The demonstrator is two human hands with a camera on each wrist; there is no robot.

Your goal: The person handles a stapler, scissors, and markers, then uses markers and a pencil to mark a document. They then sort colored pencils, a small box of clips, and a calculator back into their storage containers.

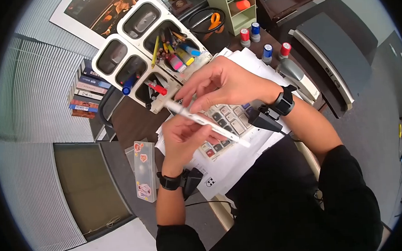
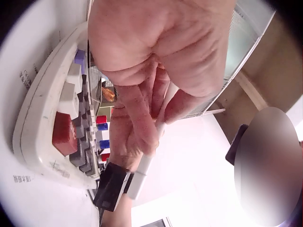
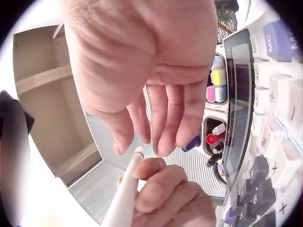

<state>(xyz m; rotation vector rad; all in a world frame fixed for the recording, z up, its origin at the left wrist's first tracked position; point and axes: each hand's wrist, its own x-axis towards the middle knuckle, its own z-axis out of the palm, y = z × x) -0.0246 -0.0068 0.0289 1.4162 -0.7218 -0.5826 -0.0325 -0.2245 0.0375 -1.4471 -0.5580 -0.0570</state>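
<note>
My left hand [image 1: 183, 137] pinches a slim white pen [image 1: 224, 132] between thumb and fingers, over a large-key calculator [image 1: 230, 117]. Dark markings run along the pen's barrel in the head view. Seen from the right wrist, the pen [image 3: 122, 194] has a tapered end with a thin ring near its tip. Just above that tip is my right hand [image 3: 142, 80], its fingers relaxed and the thumb apart from them, holding nothing. From the left wrist, the pen [image 2: 144, 165] passes under the left thumb, and its far end overlaps the right wrist's strap camera.
Papers [image 1: 213, 184] lie beneath the calculator. A white desk organizer [image 1: 176, 81] with pencils, highlighters and markers stands behind. Several red and blue capped stamps [image 1: 267, 53] stand at right, near a grey stapler [image 1: 298, 77]. A stickered plastic case [image 1: 144, 171] lies at left.
</note>
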